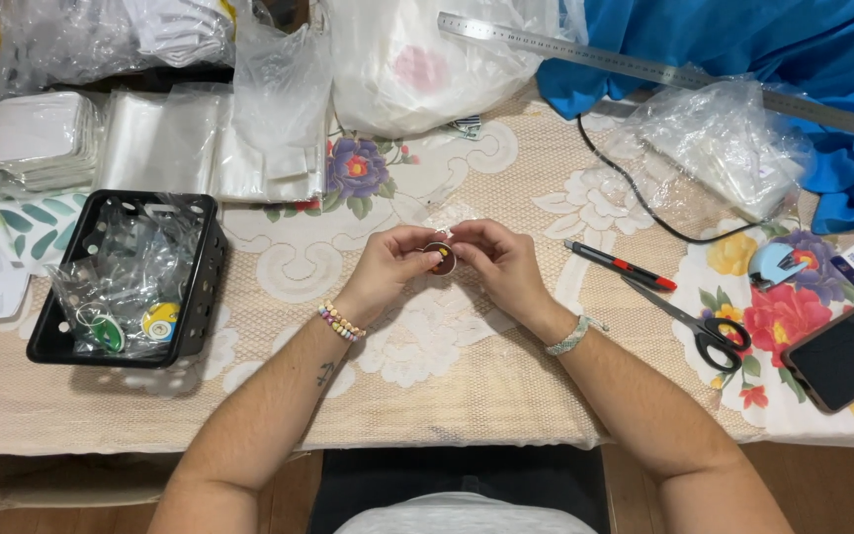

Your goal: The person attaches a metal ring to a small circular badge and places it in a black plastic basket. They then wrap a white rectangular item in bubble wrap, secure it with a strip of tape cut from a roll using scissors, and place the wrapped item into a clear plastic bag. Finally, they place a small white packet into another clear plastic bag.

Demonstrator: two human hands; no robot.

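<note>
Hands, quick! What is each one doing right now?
Left hand: closed, pinching the small round keychain charm.
Right hand: closed, gripping the same charm from the other side.

Table (467, 396): fills most of the view, covered by a cream lace cloth (279, 267) over a floral-printed layer with red, purple and yellow blooms. Front edge of the cloth hangs a little over the table's near side. Floor (289, 489): warm brown wood boards, visible below the table edge at both lower corners. Light: even, soft, indoor, with faint shadows only. Walls and windows: out of view.
</note>
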